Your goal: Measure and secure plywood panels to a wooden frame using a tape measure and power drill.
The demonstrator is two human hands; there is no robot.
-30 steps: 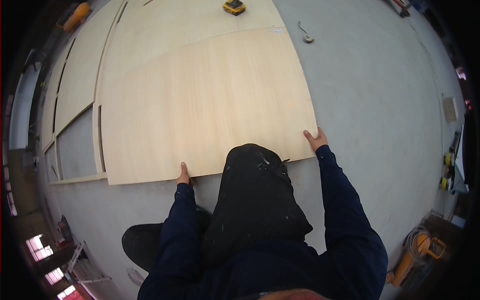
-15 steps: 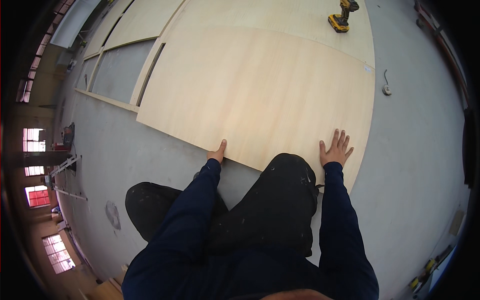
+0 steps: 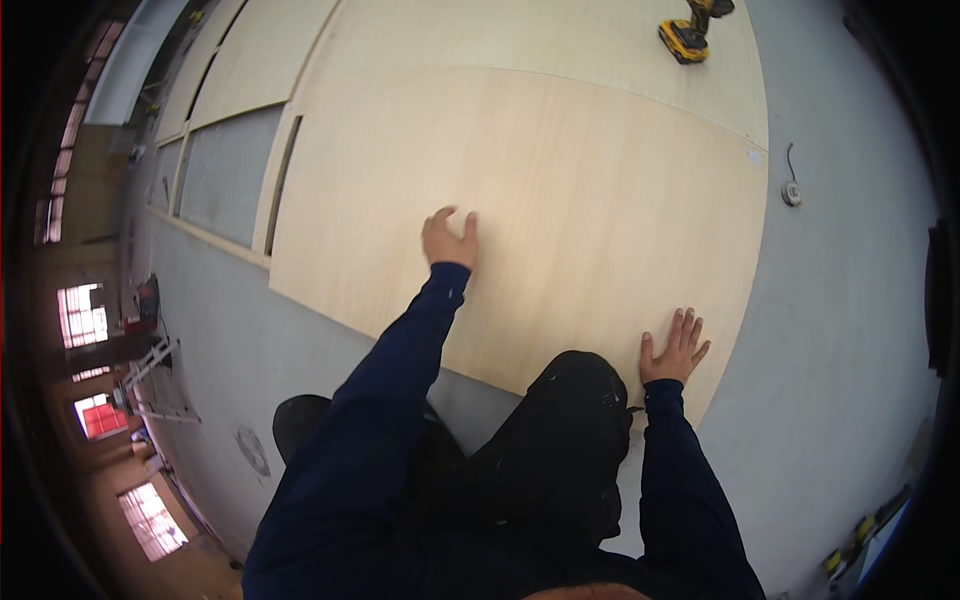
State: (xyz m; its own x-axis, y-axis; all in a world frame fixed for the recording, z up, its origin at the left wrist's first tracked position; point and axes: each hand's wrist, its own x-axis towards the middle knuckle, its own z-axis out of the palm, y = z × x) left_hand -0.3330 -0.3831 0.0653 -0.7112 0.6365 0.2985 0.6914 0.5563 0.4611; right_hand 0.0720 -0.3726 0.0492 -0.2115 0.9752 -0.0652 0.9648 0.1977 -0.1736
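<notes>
A large pale plywood sheet (image 3: 540,230) lies flat in front of me, with its near edge by my knees. Over its left-middle part is my left hand (image 3: 449,238), fingers bent and apart from the thumb, holding nothing; whether it touches the wood I cannot tell. My right hand (image 3: 675,350) rests flat on the sheet near its right corner, fingers spread. Beyond the sheet's far edge lies another plywood panel (image 3: 480,30), on which a yellow and black cordless drill (image 3: 686,40) stands.
Left of the sheet runs a wooden frame (image 3: 265,200) with open bays and panels on part of it. A tape measure (image 3: 791,192) lies on the grey floor (image 3: 830,300) to the right. At far left stands a stepladder (image 3: 145,375) near windows.
My left hand has let go of the near edge and moved forward over the sheet. My right hand stays flat on the wood. The whole view has shifted slightly.
</notes>
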